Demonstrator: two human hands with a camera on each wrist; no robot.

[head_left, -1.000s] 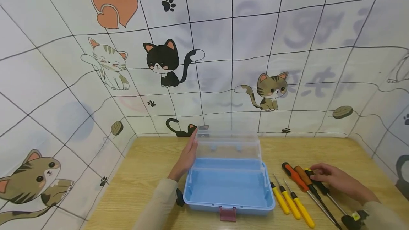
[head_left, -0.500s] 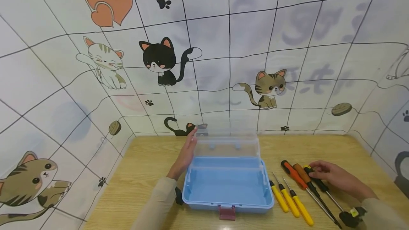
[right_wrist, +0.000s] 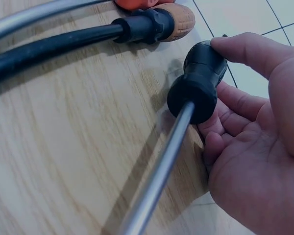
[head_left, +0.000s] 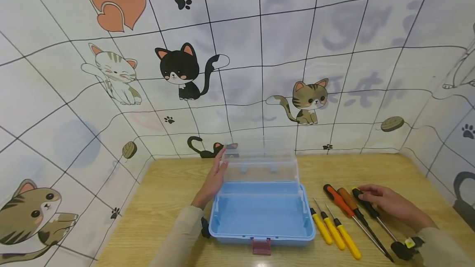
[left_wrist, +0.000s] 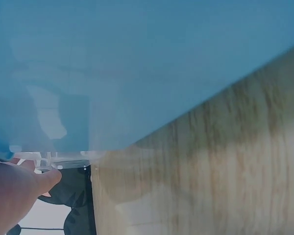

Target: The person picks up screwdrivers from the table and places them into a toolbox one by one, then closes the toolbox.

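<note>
In the head view, a light blue box (head_left: pixel 261 215) with a raised clear lid (head_left: pixel 259 168) stands on the table. My left hand (head_left: pixel 211 182) holds the lid's left edge, thumb and fingers on either side; the left wrist view shows the thumb (left_wrist: pixel 46 181) against the clear plastic. At the right, my right hand (head_left: pixel 391 203) pinches the handle of a black screwdriver (right_wrist: pixel 203 68) between thumb and fingers. Beside it lie an orange-and-black screwdriver (head_left: pixel 339 201) and a brown-handled one (head_left: pixel 349 201). Three small yellow-handled screwdrivers (head_left: pixel 332 230) lie between these and the box.
The wooden table (head_left: pixel 163 201) meets a cat-printed wall covering (head_left: pixel 245 73) at the back and sides. A purple latch (head_left: pixel 261 246) hangs at the box's front.
The head view has shifted slightly. The black screwdriver's handle has turned a little in my right hand and sits slightly farther from the brown one. My left hand stays on the lid.
</note>
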